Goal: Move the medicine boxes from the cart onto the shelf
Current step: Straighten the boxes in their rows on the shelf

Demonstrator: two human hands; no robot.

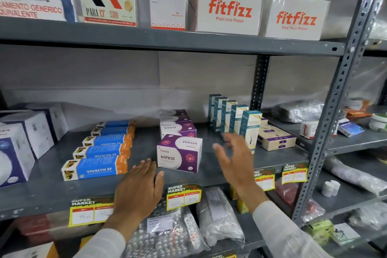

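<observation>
A row of purple and white Virest boxes runs front to back on the grey middle shelf. My left hand hovers flat over the shelf's front edge, just left of the nearest Virest box, fingers apart and holding nothing. My right hand is raised to the right of that box, fingers spread and empty. Just behind the right hand stands a row of tall teal and white boxes. Blue and orange Vivalyn EF boxes lie in a row to the left. No cart is in view.
White and blue boxes stand at far left. Beige and purple cartons lie at right by the upright post. Fitfizz display boxes sit on the upper shelf. Yellow price tags hang on the shelf edge; bagged blister packs lie below.
</observation>
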